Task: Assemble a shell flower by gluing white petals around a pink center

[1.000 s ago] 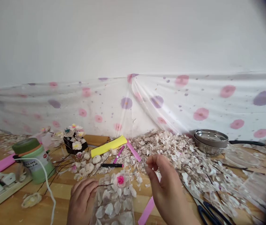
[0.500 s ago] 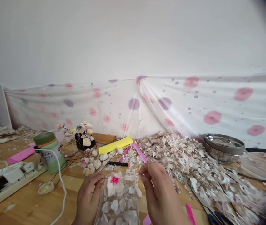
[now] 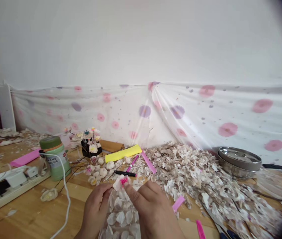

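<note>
A white handmade flower with a bright pink centre is up over the far end of a clear compartment tray. My left hand is closed in a pinch at the flower's left side, where its thin stem runs. From the right, my right hand reaches across the tray, its thumb pressed against the flower beside the pink centre. Its other fingers are curled, and their tips are hidden. Loose whitish petals fill the tray's compartments below the hands.
A large heap of dry petals spreads rightward, with scissors at its edge. Steel bowls stand behind. Leftward are a green tumbler, a power strip and a white cable. A black marker and yellow crepe paper lie ahead.
My right hand has moved left from beside the tray onto the flower. The flower's face has tilted and lifted slightly. A pink strip near the right hand is now in fuller view.
</note>
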`<state>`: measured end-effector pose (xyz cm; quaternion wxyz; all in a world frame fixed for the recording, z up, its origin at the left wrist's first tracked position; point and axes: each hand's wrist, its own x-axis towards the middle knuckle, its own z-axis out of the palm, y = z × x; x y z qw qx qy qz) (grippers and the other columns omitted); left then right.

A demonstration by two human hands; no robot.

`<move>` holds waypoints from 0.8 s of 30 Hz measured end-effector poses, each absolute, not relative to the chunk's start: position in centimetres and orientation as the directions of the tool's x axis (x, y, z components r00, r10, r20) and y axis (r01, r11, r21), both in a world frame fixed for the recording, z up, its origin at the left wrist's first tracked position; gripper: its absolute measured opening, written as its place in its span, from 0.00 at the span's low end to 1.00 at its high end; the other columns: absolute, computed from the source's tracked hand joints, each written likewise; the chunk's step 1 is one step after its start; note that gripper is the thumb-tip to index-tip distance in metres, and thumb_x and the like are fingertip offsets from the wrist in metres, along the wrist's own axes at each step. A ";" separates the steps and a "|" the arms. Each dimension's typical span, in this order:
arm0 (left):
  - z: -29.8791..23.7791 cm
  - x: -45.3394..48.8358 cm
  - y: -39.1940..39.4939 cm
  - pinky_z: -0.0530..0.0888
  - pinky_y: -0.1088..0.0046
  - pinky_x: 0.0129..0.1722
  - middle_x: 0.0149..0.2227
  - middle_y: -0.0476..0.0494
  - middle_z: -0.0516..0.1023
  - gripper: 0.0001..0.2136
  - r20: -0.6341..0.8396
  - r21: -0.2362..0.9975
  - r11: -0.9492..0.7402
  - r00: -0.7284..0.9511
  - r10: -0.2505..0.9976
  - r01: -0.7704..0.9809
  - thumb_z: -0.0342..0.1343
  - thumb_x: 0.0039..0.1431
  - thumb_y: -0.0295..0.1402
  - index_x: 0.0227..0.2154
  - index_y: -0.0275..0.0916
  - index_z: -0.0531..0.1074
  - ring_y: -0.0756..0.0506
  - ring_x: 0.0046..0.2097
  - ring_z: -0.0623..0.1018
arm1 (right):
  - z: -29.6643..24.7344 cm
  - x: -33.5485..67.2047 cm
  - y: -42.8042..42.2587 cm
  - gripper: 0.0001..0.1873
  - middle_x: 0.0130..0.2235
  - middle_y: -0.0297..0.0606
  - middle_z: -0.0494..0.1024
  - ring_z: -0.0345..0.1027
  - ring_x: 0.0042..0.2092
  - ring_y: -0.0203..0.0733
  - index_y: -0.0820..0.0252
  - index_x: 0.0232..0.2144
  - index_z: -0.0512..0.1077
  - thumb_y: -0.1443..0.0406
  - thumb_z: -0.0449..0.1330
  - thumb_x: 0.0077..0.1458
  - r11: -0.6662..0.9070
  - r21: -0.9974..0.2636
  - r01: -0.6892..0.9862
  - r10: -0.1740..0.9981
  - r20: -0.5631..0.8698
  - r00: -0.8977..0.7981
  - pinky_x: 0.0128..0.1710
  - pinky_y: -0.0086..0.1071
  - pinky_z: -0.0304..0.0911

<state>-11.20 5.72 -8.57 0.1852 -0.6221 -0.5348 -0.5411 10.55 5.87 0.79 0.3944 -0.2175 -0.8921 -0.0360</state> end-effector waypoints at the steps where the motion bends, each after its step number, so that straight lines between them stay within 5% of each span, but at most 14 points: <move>1: -8.6 -11.2 5.7 0.75 0.76 0.24 0.29 0.49 0.80 0.07 0.869 0.352 -0.358 -0.160 0.467 0.865 0.50 0.60 0.33 0.34 0.43 0.74 0.46 0.29 0.80 | 0.6 10.4 5.9 0.22 0.28 0.40 0.73 0.64 0.30 0.44 0.64 0.54 0.66 0.71 0.52 0.57 0.900 -0.084 0.428 0.354 0.714 -0.603 0.27 0.34 0.58; 14: -8.4 -11.0 5.6 0.75 0.75 0.25 0.30 0.48 0.81 0.07 0.853 0.420 -0.378 -0.216 0.475 0.825 0.51 0.60 0.34 0.33 0.42 0.74 0.46 0.29 0.79 | 0.0 10.4 6.0 0.17 0.29 0.40 0.75 0.64 0.30 0.44 0.65 0.51 0.68 0.71 0.48 0.62 0.893 -0.067 0.445 0.339 0.750 -0.568 0.28 0.34 0.59; 24: -8.2 -10.9 5.6 0.76 0.72 0.31 0.31 0.48 0.80 0.06 0.842 0.456 -0.398 -0.240 0.484 0.796 0.53 0.58 0.32 0.33 0.44 0.76 0.45 0.32 0.79 | -0.4 10.8 6.0 0.22 0.31 0.41 0.75 0.66 0.33 0.45 0.64 0.56 0.62 0.75 0.49 0.59 0.889 -0.088 0.448 0.368 0.721 -0.588 0.31 0.36 0.63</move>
